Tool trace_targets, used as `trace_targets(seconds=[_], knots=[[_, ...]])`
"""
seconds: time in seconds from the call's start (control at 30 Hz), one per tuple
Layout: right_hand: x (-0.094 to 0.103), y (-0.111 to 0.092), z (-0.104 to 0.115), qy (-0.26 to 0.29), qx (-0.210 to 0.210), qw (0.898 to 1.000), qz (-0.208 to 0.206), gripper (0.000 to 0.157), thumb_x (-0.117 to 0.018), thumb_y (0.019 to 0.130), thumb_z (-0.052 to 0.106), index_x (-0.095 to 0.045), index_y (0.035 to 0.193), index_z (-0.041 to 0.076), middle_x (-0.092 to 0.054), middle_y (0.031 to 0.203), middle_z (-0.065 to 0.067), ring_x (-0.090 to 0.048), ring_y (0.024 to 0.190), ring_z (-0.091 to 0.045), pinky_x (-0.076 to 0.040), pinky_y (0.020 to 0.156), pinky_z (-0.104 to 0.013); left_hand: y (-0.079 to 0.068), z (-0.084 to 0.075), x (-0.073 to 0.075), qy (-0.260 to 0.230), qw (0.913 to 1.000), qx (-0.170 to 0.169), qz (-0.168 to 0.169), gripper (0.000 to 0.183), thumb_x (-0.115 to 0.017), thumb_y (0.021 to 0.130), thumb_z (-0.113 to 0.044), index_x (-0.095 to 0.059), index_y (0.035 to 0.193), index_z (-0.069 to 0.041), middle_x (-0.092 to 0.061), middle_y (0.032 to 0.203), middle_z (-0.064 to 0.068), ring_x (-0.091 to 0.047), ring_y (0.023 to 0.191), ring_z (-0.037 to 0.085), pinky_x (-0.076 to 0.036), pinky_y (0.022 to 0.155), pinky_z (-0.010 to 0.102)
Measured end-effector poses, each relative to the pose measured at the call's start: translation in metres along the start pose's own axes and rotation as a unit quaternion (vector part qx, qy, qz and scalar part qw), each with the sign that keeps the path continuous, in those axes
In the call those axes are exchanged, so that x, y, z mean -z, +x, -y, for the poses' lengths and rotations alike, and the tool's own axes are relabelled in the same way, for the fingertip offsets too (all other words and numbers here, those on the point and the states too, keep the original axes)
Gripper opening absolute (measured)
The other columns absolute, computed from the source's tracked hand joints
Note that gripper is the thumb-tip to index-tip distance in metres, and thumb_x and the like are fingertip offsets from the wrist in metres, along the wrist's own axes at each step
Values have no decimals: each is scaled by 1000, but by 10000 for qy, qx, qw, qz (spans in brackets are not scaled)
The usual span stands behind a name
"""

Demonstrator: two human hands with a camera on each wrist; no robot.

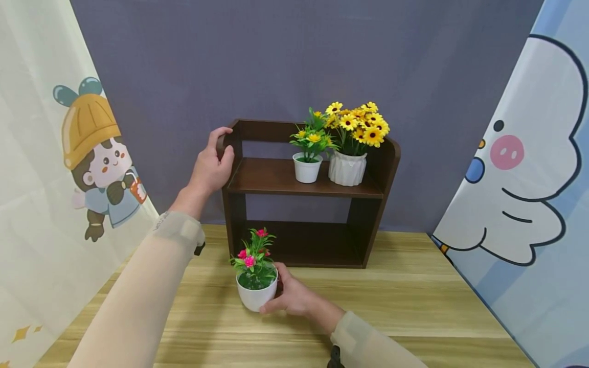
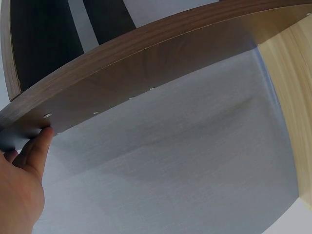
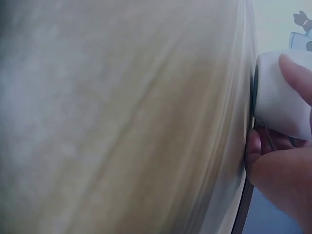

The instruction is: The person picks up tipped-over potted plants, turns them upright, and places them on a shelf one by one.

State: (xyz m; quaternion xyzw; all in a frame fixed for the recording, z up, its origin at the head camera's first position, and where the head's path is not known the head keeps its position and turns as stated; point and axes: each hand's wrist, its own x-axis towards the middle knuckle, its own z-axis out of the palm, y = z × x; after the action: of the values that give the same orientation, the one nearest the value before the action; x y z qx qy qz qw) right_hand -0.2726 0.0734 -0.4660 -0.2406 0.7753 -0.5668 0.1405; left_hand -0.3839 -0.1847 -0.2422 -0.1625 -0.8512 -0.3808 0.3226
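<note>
My right hand (image 1: pixel 294 294) grips a white pot of artificial pink flowers (image 1: pixel 256 281) from its right side, thumb in front. In the right wrist view the white pot (image 3: pixel 280 95) sits against the tabletop, with curled fingers below it. At the upper left corner of a dark brown two-tier shelf (image 1: pixel 306 193), my left hand (image 1: pixel 209 168) holds the edge of the side panel. The left wrist view shows its fingers (image 2: pixel 41 151) against the panel's outer face (image 2: pixel 161 68). The flower pot stands in front of the shelf's lower left.
On the upper tier stand a small white pot with yellow flowers (image 1: pixel 308 167) and a ribbed white pot of sunflowers (image 1: pixel 348 168). The wood-grain table (image 1: pixel 414 296) reaches to a grey cloth backdrop (image 1: pixel 184 61). Printed cartoon curtains (image 1: pixel 37 204) hang at both sides.
</note>
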Motion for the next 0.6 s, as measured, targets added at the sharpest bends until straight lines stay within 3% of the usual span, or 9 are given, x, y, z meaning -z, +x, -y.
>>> trace_targets(seconds=[0.23, 0.6], knots=[[-1, 0, 1, -3, -54, 10000, 17, 104, -95, 75, -7, -35, 159, 10, -64, 146, -17, -60, 136, -29, -43, 122, -50, 0, -1, 1, -22, 10000, 12, -18, 47, -40, 114, -39, -36, 161, -36, -54, 86, 17, -52, 67, 30, -44, 62, 41], [0, -1, 0, -157, -109, 9998, 27, 112, -96, 71, -7, -34, 162, 15, -57, 157, -15, -51, 150, -36, -23, 133, -61, 0, -1, 0, -21, 10000, 56, -5, 48, -40, 114, -39, -36, 162, -37, -56, 91, 20, -54, 69, 30, -45, 62, 41]])
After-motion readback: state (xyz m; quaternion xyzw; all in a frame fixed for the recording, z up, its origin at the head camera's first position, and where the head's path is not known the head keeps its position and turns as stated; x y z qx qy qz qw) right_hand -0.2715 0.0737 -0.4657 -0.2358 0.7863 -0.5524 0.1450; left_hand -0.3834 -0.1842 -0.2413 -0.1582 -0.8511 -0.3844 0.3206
